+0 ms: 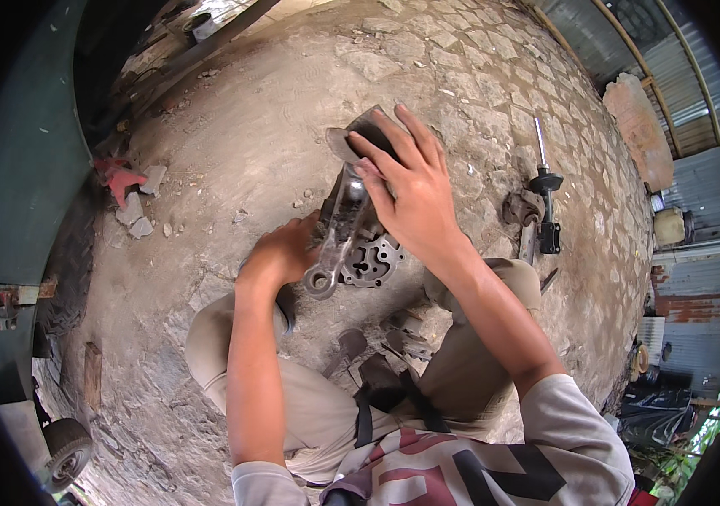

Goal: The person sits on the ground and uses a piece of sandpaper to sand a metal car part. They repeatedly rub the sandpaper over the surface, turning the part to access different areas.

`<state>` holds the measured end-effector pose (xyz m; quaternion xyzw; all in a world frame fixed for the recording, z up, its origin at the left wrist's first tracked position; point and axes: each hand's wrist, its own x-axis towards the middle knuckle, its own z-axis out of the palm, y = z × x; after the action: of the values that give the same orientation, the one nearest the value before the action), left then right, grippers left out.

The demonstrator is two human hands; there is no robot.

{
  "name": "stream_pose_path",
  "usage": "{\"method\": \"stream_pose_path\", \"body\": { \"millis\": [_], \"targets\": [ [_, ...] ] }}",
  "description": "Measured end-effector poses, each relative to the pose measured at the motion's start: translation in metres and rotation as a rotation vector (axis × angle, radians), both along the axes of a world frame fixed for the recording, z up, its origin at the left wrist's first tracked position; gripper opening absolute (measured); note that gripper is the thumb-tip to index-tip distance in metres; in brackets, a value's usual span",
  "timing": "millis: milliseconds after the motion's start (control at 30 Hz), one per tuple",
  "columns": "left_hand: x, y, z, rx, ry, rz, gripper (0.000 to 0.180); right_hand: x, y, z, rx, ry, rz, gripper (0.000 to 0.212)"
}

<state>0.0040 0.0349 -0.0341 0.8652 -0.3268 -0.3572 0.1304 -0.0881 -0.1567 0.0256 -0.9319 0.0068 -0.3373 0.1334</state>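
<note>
A metal arm with a round eye at its near end slants up in front of me, between my knees. My left hand is closed at its left side, and most of the fingers are hidden behind it. My right hand grips a dark, bent, sheet-like piece at the far end of the arm. Its thumb and fingers bend over that piece, whose exact kind I cannot make out. Just below, partly covered by the arm, lies a round grey metal part with several holes.
On the right, a black strut with a shiny rod lies beside a rusty metal part. A red stand and stone chunks are at left, by a green vehicle body. Small tools lie between my legs.
</note>
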Motion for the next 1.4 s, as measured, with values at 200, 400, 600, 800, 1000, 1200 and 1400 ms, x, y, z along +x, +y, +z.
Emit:
{"method": "stream_pose_path", "body": {
  "millis": [200,400,600,800,1000,1200,1400],
  "targets": [
    [-0.001,0.003,-0.003,-0.004,-0.025,-0.029,0.069,-0.011,0.005,0.0,-0.011,0.022,-0.036,0.031],
    [0.003,0.008,-0.021,-0.105,-0.03,-0.032,0.067,-0.003,0.008,0.0,0.003,0.009,-0.035,0.028],
    [0.004,0.009,-0.01,-0.114,-0.054,-0.039,0.067,0.003,0.007,0.001,-0.001,0.013,-0.023,0.029],
    [-0.003,0.014,-0.001,-0.135,-0.115,-0.007,0.067,-0.009,0.005,0.001,0.004,0.05,-0.011,0.027],
    [0.001,0.014,0.002,-0.159,-0.131,0.007,0.069,0.001,0.009,0.0,0.029,0.048,-0.032,0.028],
    [-0.001,0.004,0.006,-0.053,-0.108,-0.01,0.068,0.0,0.011,0.003,0.048,0.084,-0.032,0.03],
    [-0.002,0.001,0.01,-0.051,-0.095,-0.019,0.068,-0.006,0.009,-0.003,0.058,0.055,-0.036,0.029]
  ]
}}
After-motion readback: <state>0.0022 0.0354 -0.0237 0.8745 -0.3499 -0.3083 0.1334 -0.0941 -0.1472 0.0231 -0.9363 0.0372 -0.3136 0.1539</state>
